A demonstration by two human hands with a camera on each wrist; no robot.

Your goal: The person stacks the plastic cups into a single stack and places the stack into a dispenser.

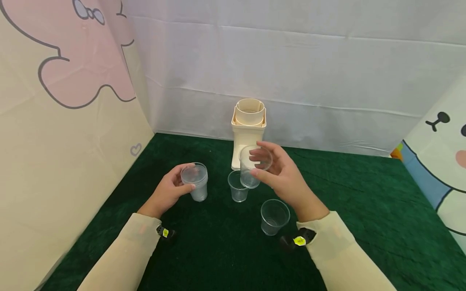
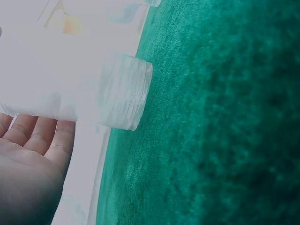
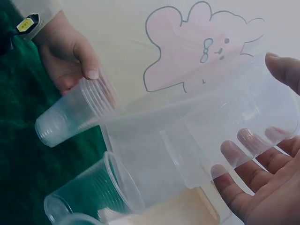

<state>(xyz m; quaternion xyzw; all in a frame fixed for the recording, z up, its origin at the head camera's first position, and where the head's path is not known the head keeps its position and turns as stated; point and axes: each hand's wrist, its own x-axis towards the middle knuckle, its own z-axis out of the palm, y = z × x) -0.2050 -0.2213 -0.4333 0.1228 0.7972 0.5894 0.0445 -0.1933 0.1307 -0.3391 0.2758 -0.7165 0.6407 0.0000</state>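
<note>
My left hand (image 1: 165,195) grips a nested stack of clear plastic cups (image 1: 200,189), with the thumb across the near side. In the right wrist view that stack (image 3: 70,115) shows several rims packed together. A single clear plastic cup (image 1: 251,180) is held by its sides in my right hand (image 1: 287,180), thumb on one side and fingers on the other. Beneath and slightly left of it, another clear cup (image 1: 238,195) stands upright on the green cloth. Closer to me, a third loose cup (image 1: 271,227) stands upright, just below my right hand.
Behind the cups, against the white backdrop (image 1: 309,72), stands a cream-coloured holder (image 1: 248,131) with a round open top. Dark green cloth (image 1: 225,254) covers the table. Printed cartoon sheets (image 1: 83,81) form the side walls.
</note>
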